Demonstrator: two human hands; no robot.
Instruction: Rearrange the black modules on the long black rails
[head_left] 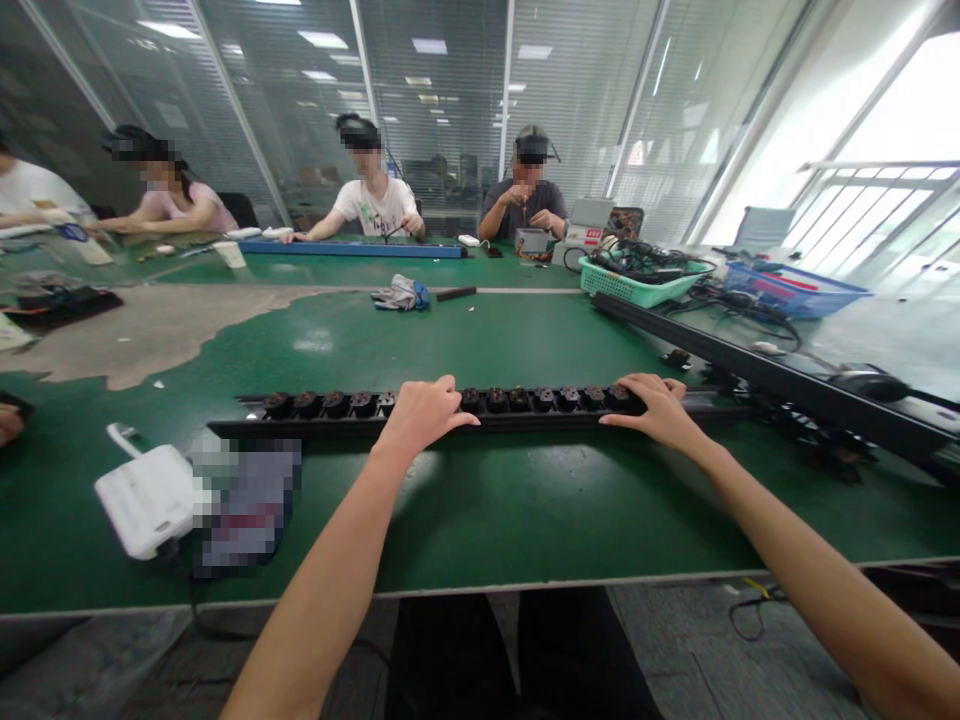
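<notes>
Across the table in front of me lies a long black power strip housing (345, 430), an open channel with a row of round black socket modules (517, 400) set along it. My left hand (424, 415) grips it near the middle, thumb on the near wall and fingers over the far side, covering a few sockets. Toward the right end, my right hand (649, 405) holds the strip the same way, its thumb in front and fingers curled behind. Beyond that hand, the channel's right end shows no sockets. Loose black socket parts (832, 450) lie farther right.
A second black rail (750, 360) slants along the right side. Behind it stand a green basket (645, 285) of cables and a blue basket (799, 290). At left are a white device (150, 500) and a dark pouch (251, 505). Several people sit across the green table (495, 540).
</notes>
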